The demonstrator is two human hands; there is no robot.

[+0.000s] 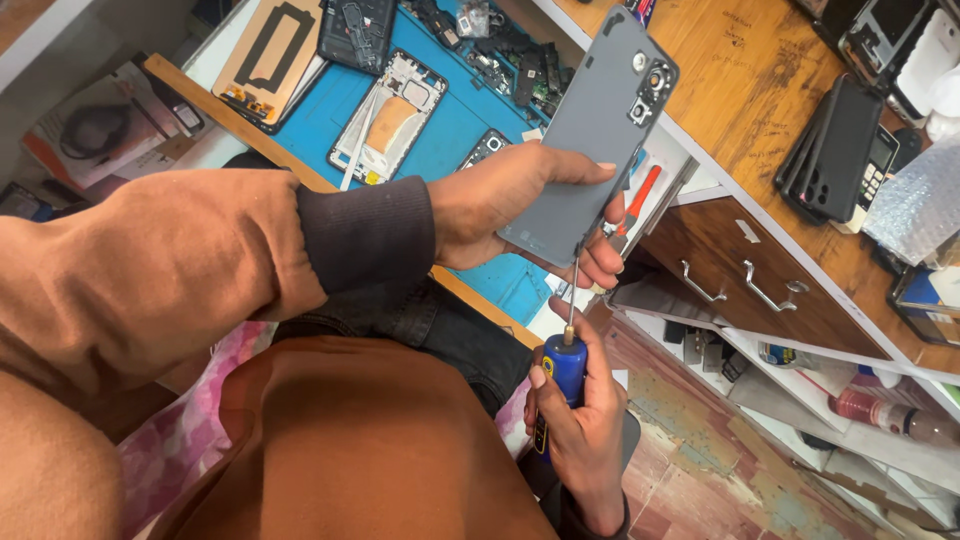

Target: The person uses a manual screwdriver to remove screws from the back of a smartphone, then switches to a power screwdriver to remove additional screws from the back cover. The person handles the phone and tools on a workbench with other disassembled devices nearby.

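Observation:
My left hand holds a grey phone by its lower half, back cover facing me, camera cutouts at the top. My right hand grips a screwdriver with a blue and yellow handle below the phone. Its thin shaft points up and its tip meets the phone's bottom edge near my left fingers. Both arms wear brown sleeves with dark cuffs.
A blue work mat carries an opened phone frame, a detached screen panel and small parts. A red-handled tool lies behind the phone. A wooden counter with drawers holds several dark phones.

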